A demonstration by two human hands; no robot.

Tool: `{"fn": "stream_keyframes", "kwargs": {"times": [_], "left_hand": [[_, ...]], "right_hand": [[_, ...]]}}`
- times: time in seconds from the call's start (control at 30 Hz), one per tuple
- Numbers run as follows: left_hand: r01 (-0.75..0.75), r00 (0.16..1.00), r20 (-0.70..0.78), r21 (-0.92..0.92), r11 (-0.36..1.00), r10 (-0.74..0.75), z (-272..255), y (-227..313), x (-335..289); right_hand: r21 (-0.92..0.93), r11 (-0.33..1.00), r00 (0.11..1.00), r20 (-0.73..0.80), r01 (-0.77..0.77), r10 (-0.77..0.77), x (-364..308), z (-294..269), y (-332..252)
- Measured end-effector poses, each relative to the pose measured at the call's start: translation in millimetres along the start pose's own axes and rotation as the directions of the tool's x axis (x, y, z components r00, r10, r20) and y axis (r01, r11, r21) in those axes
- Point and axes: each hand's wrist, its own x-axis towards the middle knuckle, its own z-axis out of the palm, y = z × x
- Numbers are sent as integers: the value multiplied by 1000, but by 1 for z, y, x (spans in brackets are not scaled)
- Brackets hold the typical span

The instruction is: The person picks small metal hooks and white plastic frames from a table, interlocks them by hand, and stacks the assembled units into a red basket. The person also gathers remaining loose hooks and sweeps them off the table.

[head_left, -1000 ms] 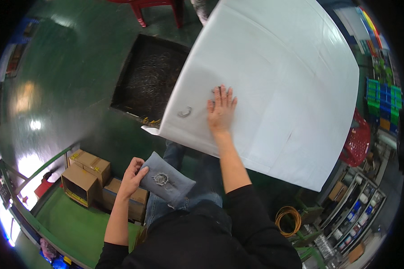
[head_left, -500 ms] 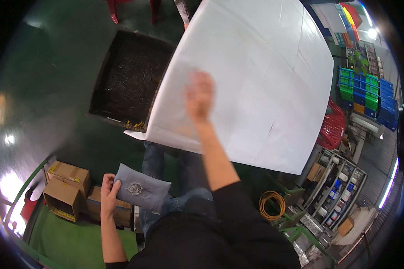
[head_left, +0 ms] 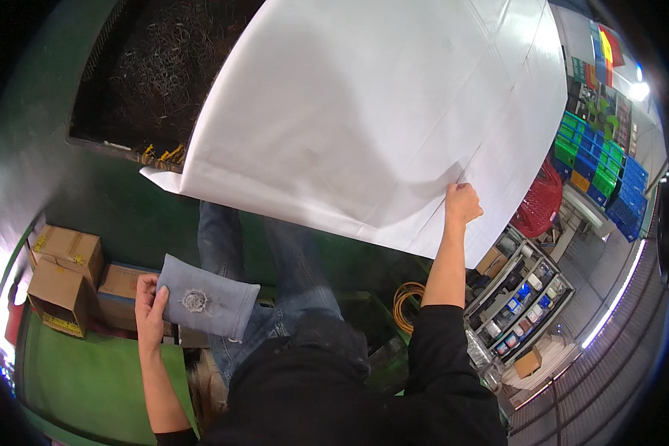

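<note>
At the lower left, my left hand (head_left: 150, 299) grips the left edge of a grey-blue fabric piece (head_left: 227, 311), the thumb lying on top. A round, frayed, whitish patch (head_left: 194, 300) shows on that cloth, which hangs over my jeans. My right hand (head_left: 462, 204) is closed, fingers pinched together, over the white-covered table (head_left: 297, 126) toward its right near corner. A thin dark sliver (head_left: 460, 175) shows just beyond its fingertips; it is too small to name, and I cannot tell whether the fingers hold it.
A dark crate (head_left: 111, 119) with wiry scraps stands left of the table. Cardboard boxes (head_left: 65, 286) sit by a green surface (head_left: 89, 372) at lower left. To the right are a red plastic chair (head_left: 540, 202), a shelf of bottles (head_left: 524, 308) and a coiled orange hose (head_left: 405, 306).
My right hand has moved right and nearer across the table, from blurred to closed by the dark sliver. My left hand still holds the fabric. The whole view has shifted.
</note>
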Motion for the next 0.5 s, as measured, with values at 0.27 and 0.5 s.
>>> {"fn": "stream_keyframes", "kwargs": {"times": [0.27, 0.5], "left_hand": [[80, 997, 11, -62, 995, -79, 21, -26, 1], [-13, 1000, 3, -25, 1000, 13, 35, -10, -2]], "right_hand": [[391, 914, 994, 53, -105, 92, 11, 6, 41], [660, 751, 999, 18, 22, -45, 9, 23, 48]]}}
